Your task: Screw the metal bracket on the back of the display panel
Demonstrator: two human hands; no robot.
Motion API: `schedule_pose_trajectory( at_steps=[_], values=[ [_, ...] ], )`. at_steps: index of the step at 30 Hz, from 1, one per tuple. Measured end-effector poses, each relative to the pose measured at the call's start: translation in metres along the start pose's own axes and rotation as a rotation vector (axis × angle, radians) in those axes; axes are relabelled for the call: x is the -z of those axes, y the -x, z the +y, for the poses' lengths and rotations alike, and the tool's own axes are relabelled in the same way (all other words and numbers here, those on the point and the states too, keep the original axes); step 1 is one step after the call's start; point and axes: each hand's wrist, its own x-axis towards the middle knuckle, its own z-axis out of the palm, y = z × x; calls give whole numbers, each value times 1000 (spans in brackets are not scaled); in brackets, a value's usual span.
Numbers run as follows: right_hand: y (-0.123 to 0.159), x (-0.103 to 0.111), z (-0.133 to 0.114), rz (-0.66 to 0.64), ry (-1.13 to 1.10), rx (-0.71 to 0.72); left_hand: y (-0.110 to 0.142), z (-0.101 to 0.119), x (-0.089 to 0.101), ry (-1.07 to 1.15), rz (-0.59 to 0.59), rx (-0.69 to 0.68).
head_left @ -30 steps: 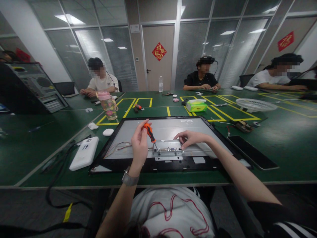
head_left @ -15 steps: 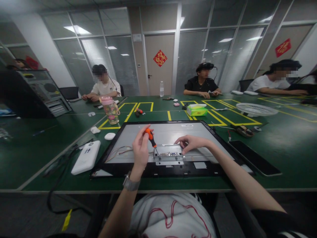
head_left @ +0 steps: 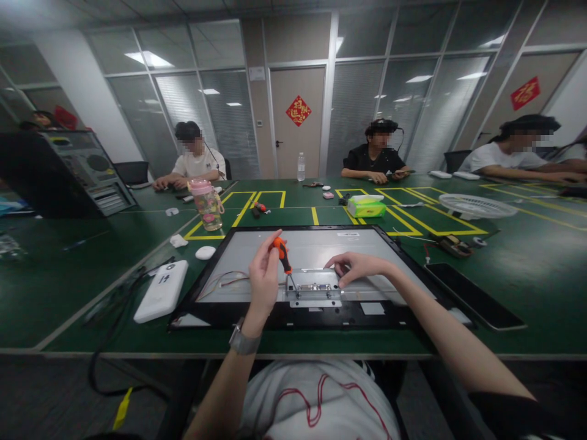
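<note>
My left hand is closed around the orange and black handle of a screwdriver. The screwdriver leans, its shaft reaching down to the left end of a metal bracket with a row of connectors. At the bracket's right end, my right hand grips it with thumb and bent fingers. Under both hands lies a flat display panel with a grey metal back and black frame. Thin cables run over the panel toward the bracket from the left. Whatever the screwdriver tip touches is too small to make out.
Left of the panel are a white power bank, a white round case and a pink-lidded bottle. A black phone lies at the right. Beyond are a green tissue pack and a white fan grille. Several people sit opposite.
The whole view has shifted slightly. Both hands keep their grips, and the screwdriver stays at the bracket's left end.
</note>
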Motion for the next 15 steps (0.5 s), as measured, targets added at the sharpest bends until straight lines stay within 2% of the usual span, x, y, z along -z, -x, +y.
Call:
schedule_pose_trajectory(
  at_steps=[4, 11, 15],
  values=[
    [0, 0, -1, 2, 7, 1, -1, -1, 0, -100, 34, -104],
    [0, 0, 0, 3, -3, 0, 0, 1, 0, 12, 1, -33],
    [0, 0, -1, 1, 4, -4, 0, 1, 0, -93, 44, -135]
  ],
)
